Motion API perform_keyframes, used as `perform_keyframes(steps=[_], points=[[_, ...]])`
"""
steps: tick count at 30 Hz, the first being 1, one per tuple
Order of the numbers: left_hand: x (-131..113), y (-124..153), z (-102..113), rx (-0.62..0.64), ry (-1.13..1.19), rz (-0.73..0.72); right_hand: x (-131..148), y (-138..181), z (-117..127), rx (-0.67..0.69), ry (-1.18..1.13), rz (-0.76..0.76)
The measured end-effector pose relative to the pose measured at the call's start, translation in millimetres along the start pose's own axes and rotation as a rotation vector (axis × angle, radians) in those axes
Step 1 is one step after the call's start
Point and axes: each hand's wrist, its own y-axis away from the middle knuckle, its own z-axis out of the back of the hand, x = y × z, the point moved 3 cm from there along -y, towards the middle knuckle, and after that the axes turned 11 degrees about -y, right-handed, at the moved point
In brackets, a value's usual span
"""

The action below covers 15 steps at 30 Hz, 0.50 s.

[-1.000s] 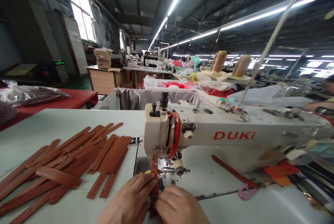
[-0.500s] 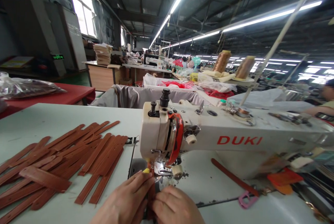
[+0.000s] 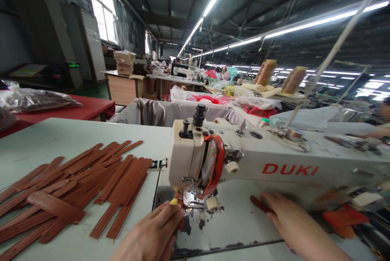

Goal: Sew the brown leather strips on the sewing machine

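Under the needle area of the white sewing machine (image 3: 243, 163) lies a brown leather strap (image 3: 180, 222), partly hidden by the fingers. My left hand (image 3: 152, 228) is closed on this strap close beside the presser foot (image 3: 195, 203); a small yellow piece (image 3: 173, 201) shows at a fingertip. On the right of the machine bed, under the arm, my right hand (image 3: 289, 218) closes its fingers round another brown leather strap (image 3: 258, 203). Only that strap's rounded end shows.
Many brown leather straps (image 3: 82, 184) lie piled on the pale tabletop at left. An orange-red piece (image 3: 345, 216) sits at right below the machine arm. Behind stands a cloth-lined bin (image 3: 161, 113); thread cones (image 3: 294, 80) stand at back right.
My right hand has left the strap at the needle and reached right to the loose strap on the machine bed. My left hand stays by the presser foot. The view has shifted slightly.
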Motion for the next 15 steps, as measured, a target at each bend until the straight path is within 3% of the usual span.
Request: perform_keyframes(steps=[10,15], points=[[1,-4,-2,0.002,0.019,0.039,26,-3,25,-0.05,-0.091,0.018],[4,3,-2,0.016,0.082,0.047,73,11,60,-0.166,-0.311,0.282]])
